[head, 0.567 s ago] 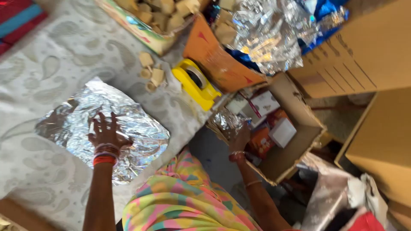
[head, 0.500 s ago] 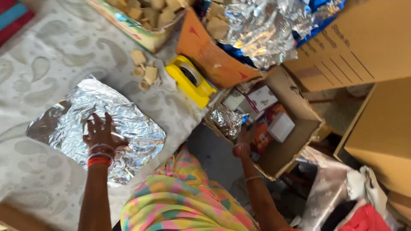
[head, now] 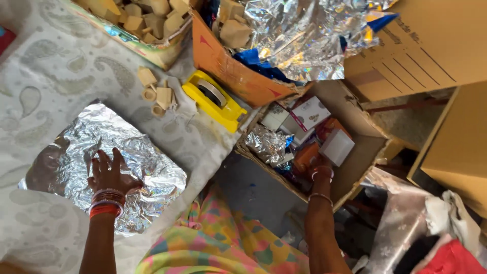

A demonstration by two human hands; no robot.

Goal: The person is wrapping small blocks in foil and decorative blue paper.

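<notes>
My left hand (head: 109, 175) lies flat with fingers spread on a crinkled sheet of silver foil (head: 152, 172), which rests on a pale paisley cloth (head: 56, 76). My right hand (head: 321, 171) reaches down into an open cardboard box (head: 362, 152) beside the table. Its fingers are buried among small packets: an orange one (head: 306, 157), a white one (head: 337, 146) and a wad of foil (head: 267, 144). Whether it grips anything is hidden. Both wrists wear bangles.
A yellow tape dispenser (head: 213, 99) lies near the table edge. Loose wooden blocks (head: 157, 94) sit beside it, with a tray of more blocks (head: 137, 23) behind. An orange carton (head: 231, 68) holds crumpled foil (head: 309, 35). Large cardboard boxes (head: 426, 48) stand at the right.
My right hand has pushed deeper into the cardboard box. My left hand stays spread on the foil sheet. The view has shifted slightly.
</notes>
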